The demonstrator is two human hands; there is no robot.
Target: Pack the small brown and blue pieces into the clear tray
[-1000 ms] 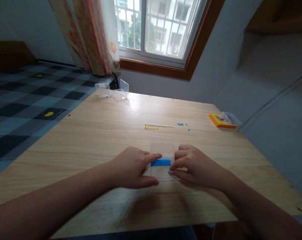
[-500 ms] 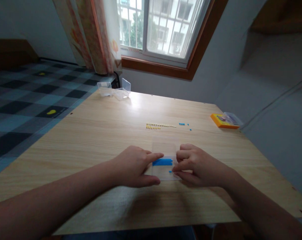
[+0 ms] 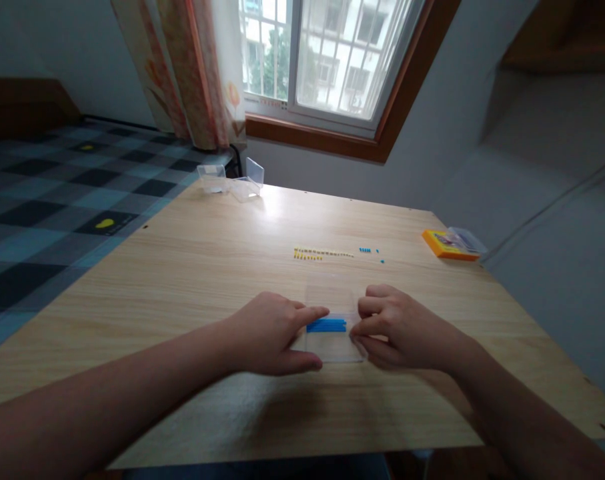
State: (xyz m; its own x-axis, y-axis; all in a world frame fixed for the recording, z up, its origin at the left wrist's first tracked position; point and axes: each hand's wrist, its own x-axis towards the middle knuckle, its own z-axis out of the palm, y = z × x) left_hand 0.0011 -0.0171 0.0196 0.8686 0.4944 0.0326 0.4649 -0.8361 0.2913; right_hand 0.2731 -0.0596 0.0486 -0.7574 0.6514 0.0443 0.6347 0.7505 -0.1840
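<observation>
From your head, the one camera looks forward and down over the table [image 3: 182, 280], with your left hand [image 3: 272, 333] and right hand [image 3: 399, 330] near below it and the window [image 3: 349, 60] farther off at the top edge.

blue sticks [image 3: 326, 325], blue-and-black checked bedcover [image 3: 37, 215], orange case [image 3: 455, 255], flowered curtain [image 3: 182, 73]

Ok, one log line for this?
left grip: open, at clear case | right grip: curled, at case's right side | blue sticks: inside | yellow pieces: beyond case
</observation>
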